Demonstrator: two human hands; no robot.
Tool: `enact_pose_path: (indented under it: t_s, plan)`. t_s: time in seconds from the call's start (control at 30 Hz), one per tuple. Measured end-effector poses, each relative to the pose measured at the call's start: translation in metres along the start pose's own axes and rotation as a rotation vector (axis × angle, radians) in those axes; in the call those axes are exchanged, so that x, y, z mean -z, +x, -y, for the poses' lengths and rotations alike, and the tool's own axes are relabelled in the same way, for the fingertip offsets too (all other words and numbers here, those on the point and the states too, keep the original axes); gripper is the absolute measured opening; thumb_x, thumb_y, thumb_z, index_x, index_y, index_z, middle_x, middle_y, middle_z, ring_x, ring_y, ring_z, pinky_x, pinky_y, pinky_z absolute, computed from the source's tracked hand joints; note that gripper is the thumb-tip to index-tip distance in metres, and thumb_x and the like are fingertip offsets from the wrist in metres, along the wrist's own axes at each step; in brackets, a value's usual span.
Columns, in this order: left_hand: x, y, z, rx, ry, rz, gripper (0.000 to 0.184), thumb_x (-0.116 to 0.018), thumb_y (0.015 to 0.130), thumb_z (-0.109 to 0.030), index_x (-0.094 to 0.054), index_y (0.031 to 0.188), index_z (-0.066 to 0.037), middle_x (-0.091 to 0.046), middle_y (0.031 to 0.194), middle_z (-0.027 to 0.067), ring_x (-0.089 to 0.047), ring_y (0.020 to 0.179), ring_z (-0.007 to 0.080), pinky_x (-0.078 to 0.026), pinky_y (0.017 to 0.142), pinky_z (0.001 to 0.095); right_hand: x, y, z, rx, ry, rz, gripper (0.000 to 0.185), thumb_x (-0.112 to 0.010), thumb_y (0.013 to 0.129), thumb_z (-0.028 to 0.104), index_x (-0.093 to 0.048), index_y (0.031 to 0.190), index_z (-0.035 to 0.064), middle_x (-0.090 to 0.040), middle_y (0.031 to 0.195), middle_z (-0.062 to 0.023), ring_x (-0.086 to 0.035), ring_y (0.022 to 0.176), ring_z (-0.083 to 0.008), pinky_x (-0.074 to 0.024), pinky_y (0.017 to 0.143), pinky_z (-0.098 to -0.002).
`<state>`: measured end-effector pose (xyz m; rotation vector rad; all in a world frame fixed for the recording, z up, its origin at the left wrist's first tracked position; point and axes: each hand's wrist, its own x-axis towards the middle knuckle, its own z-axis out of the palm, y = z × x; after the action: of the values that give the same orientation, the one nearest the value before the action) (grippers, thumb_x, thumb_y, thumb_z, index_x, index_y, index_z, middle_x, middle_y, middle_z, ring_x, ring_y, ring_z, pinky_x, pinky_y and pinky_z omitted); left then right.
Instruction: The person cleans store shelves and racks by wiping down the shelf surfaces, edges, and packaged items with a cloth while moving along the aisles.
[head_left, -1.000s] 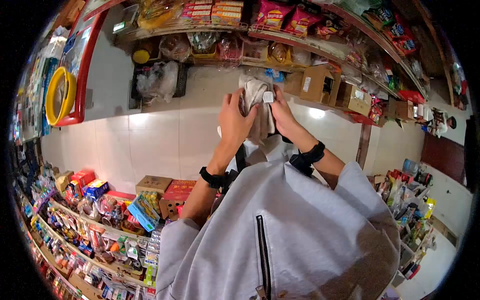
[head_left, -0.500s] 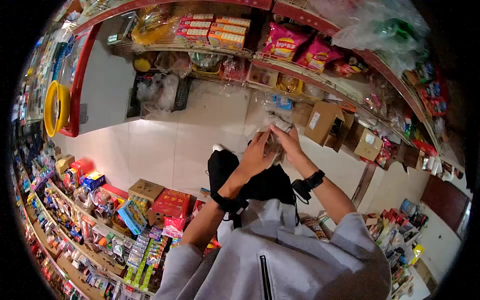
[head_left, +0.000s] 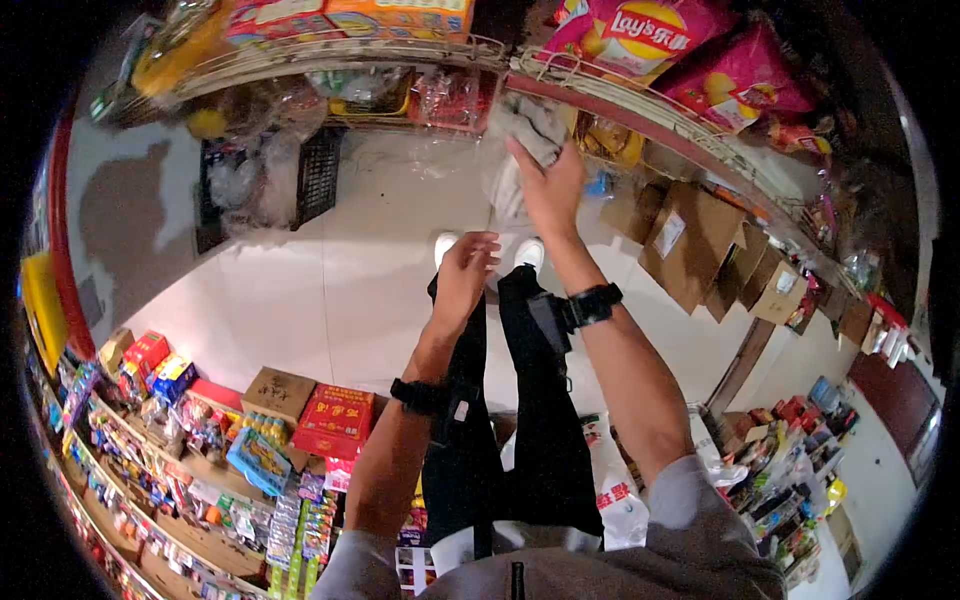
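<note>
My right hand point(head_left: 555, 190) is raised toward the shelf front, closed round a crumpled grey-white cloth point(head_left: 538, 128). Clear plastic seems to surround the cloth, and its lower end hangs to the left of my fingers. Lower and to the left, over the floor near my white shoes, is my left hand point(head_left: 466, 272). Its fingers are loosely bent and a little apart, and I see nothing in them.
Pink Lay's chip bags point(head_left: 650, 35) and orange boxes point(head_left: 400, 18) sit on the wire shelf ahead. A black crate point(head_left: 318, 175) of plastic bags stands at left on the floor. Cardboard boxes point(head_left: 692, 245) line the right. Packed goods shelves and a red box point(head_left: 333, 420) are lower left.
My right hand has moved up toward the shelf with the grey-white cloth. My left hand has come away from it and dropped lower left. I now stand more upright, legs in view.
</note>
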<state>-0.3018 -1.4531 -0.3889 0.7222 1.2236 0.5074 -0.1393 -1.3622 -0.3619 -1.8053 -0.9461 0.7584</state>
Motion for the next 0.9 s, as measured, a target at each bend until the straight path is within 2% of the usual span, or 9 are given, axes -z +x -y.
enact_pose_path:
  t_s: [0.07, 0.3, 0.4, 0.47, 0.57, 0.67, 0.73, 0.87, 0.9]
  plan:
    - [0.003, 0.008, 0.014, 0.063, -0.073, -0.008, 0.025, -0.051, 0.105, -0.021, -0.062, 0.119, -0.004, -0.067, 0.105, 0.006, -0.066, 0.091, 0.0157, -0.053, 0.08, 0.029, -0.016, 0.014, -0.017, 0.047, -0.041, -0.06, 0.05, -0.082, 0.082, 0.027, -0.063, 0.117, -0.0022, -0.073, 0.108, -0.0197, -0.069, 0.102, -0.0355, -0.0512, 0.092, -0.0415]
    - [0.011, 0.004, 0.071, 0.152, -0.156, 0.038, 0.038, -0.054, 0.104, -0.039, -0.062, 0.119, -0.005, -0.068, 0.105, 0.007, -0.066, 0.093, 0.0172, -0.053, 0.083, 0.0317, 0.004, 0.03, -0.038, 0.088, -0.052, -0.324, 0.041, -0.081, 0.083, 0.018, -0.066, 0.115, -0.004, -0.073, 0.11, -0.0157, -0.069, 0.099, -0.026, -0.0504, 0.092, -0.0378]
    - [0.02, 0.013, 0.081, 0.192, -0.14, 0.074, 0.046, -0.058, 0.1, -0.047, -0.062, 0.12, -0.006, -0.069, 0.105, 0.0074, -0.066, 0.095, 0.0174, -0.053, 0.085, 0.0332, 0.014, 0.029, -0.04, -0.079, 0.07, -0.408, 0.039, -0.08, 0.085, 0.016, -0.067, 0.114, -0.0048, -0.073, 0.11, -0.0144, -0.068, 0.1, -0.0232, -0.0497, 0.094, -0.037]
    - [0.024, 0.016, 0.077, 0.194, -0.142, 0.04, 0.039, -0.055, 0.103, -0.039, -0.062, 0.12, -0.005, -0.069, 0.105, 0.0076, -0.067, 0.095, 0.0175, -0.053, 0.085, 0.0333, 0.007, 0.03, -0.052, 0.097, -0.058, -0.378, 0.038, -0.08, 0.084, 0.014, -0.067, 0.115, -0.0047, -0.073, 0.11, -0.0141, -0.068, 0.102, -0.0222, -0.0487, 0.096, -0.0354]
    - [0.034, 0.031, 0.071, 0.147, -0.152, 0.054, 0.033, -0.051, 0.105, -0.031, -0.061, 0.121, -0.004, -0.069, 0.104, 0.0083, -0.067, 0.095, 0.0178, -0.053, 0.085, 0.0329, -0.024, 0.031, -0.048, 0.111, -0.193, -0.432, 0.037, -0.081, 0.083, 0.013, -0.068, 0.115, -0.0031, -0.073, 0.11, -0.0133, -0.068, 0.101, -0.0209, -0.0488, 0.095, -0.0334]
    - [0.038, 0.048, 0.058, 0.195, -0.135, 0.027, 0.03, -0.049, 0.105, -0.027, -0.062, 0.121, -0.005, -0.069, 0.104, 0.0089, -0.067, 0.095, 0.0182, -0.053, 0.086, 0.0326, -0.053, 0.028, -0.031, 0.124, 0.016, -0.292, 0.036, -0.081, 0.083, 0.013, -0.068, 0.114, -0.0013, -0.074, 0.11, -0.014, -0.068, 0.1, -0.0213, -0.0497, 0.094, -0.0338]
    - [0.037, 0.056, 0.047, 0.182, -0.132, 0.036, 0.03, -0.051, 0.105, -0.027, -0.062, 0.121, -0.005, -0.069, 0.104, 0.0087, -0.067, 0.095, 0.0186, -0.053, 0.086, 0.0325, -0.06, 0.028, -0.026, 0.048, 0.016, -0.289, 0.036, -0.081, 0.083, 0.013, -0.068, 0.114, -0.0006, -0.074, 0.108, -0.0145, -0.068, 0.099, -0.0219, -0.0501, 0.093, -0.0337]
    - [0.035, 0.069, 0.041, 0.122, -0.132, 0.007, 0.023, -0.046, 0.105, -0.014, -0.064, 0.115, -0.005, -0.069, 0.098, 0.0066, -0.066, 0.085, 0.0146, -0.053, 0.078, 0.0284, -0.036, 0.021, -0.047, -0.143, 0.076, -0.327, 0.035, -0.081, 0.083, 0.013, -0.068, 0.112, -0.0019, -0.073, 0.108, -0.0142, -0.068, 0.1, -0.0218, -0.0507, 0.091, -0.0339]
    - [0.034, 0.072, 0.041, 0.138, -0.139, 0.011, 0.023, -0.046, 0.106, -0.015, -0.064, 0.116, -0.005, -0.069, 0.099, 0.0067, -0.066, 0.085, 0.0146, -0.052, 0.078, 0.0283, -0.018, 0.022, -0.04, 0.002, -0.183, -0.461, 0.035, -0.079, 0.085, 0.01, -0.067, 0.115, -0.0039, -0.073, 0.109, -0.0115, -0.068, 0.102, -0.0187, -0.0509, 0.092, -0.0328]
